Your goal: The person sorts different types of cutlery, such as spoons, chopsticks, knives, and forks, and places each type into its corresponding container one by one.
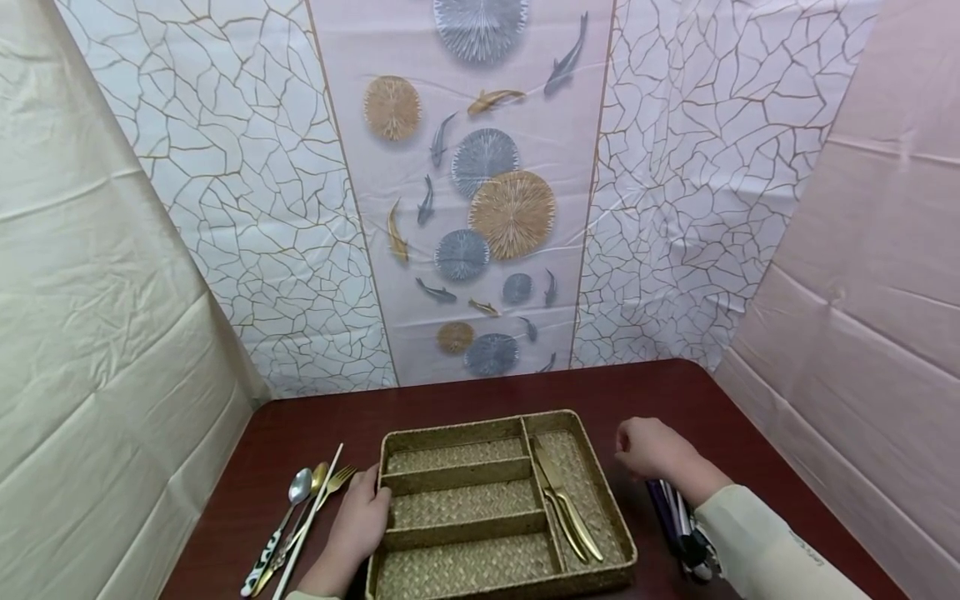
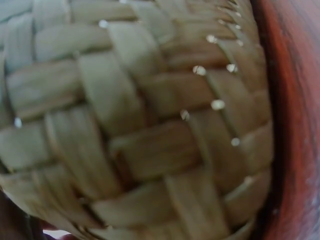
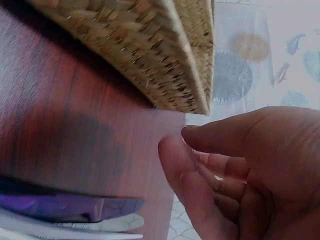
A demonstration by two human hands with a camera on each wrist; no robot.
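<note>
A woven tray (image 1: 468, 475) with several compartments stands on the table. My left hand (image 1: 356, 521) holds its left wall, the thumb at the rim; in the left wrist view the woven side (image 2: 140, 120) fills most of the picture. Two gold knives (image 1: 573, 521) lie in the tray's right compartment. To the right of the tray, my right hand (image 1: 652, 450) hovers with loosely curled fingers (image 3: 200, 200) and nothing in them. Close by its wrist lies a group of utensils, partly hidden by the sleeve, including a purple piece (image 3: 65, 205) and a pale, slender one (image 3: 75, 230).
Left of the tray lie a silver spoon with a black-and-white handle (image 1: 262, 560), a gold spoon (image 1: 319, 477), a gold fork (image 1: 339, 479) and a white stick (image 1: 315, 517). Patterned cloth (image 1: 487, 208) hangs behind the dark red table (image 1: 330, 421), with plain cloth at both sides.
</note>
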